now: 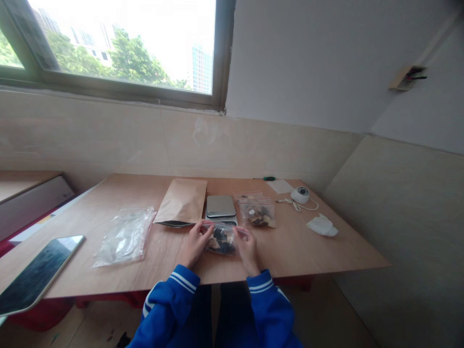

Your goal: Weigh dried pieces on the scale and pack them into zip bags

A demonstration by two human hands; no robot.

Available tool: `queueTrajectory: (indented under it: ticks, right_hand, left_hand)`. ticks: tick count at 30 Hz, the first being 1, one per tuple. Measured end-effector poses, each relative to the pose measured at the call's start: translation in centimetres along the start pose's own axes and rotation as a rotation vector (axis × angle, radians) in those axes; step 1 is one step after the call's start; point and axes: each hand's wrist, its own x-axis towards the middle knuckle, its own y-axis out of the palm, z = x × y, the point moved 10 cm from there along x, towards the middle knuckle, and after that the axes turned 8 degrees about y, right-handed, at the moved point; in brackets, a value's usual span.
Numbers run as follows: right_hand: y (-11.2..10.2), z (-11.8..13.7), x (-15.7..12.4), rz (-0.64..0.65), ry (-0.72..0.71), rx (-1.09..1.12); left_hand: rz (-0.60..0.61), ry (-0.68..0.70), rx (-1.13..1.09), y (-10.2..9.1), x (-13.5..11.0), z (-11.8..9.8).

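Upper corners of the held bag (220,241): covered by left hand (197,240) and right hand (247,245). Scale (220,206): near edge partly hidden; display (230,223) too small to read. Rear bag (249,195): largely obscured by 1 front bag (261,216), label (252,212) illegible. Phone (43,270): cut off at left. Wall box (401,79): blurred.

bright window (126,53), beige tiled wall (145,140), wooden table (293,251)

Clear bag (222,243) between left hand (197,241) and right hand (248,244)
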Motion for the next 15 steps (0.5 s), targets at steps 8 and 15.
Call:
queueTrajectory:
  ticks: [8,15]
  right_hand:
    - [1.1,0.3,-0.2,0.136,0.086,0.073]
    - [1.2,0.0,-0.1,0.132,0.059,0.03]
  left_hand:
    - [0.01,-0.053,-0.058,0.4,0.0,0.0]
    - [0.048,-0.053,-0.07,0.8,0.0,-0.2]
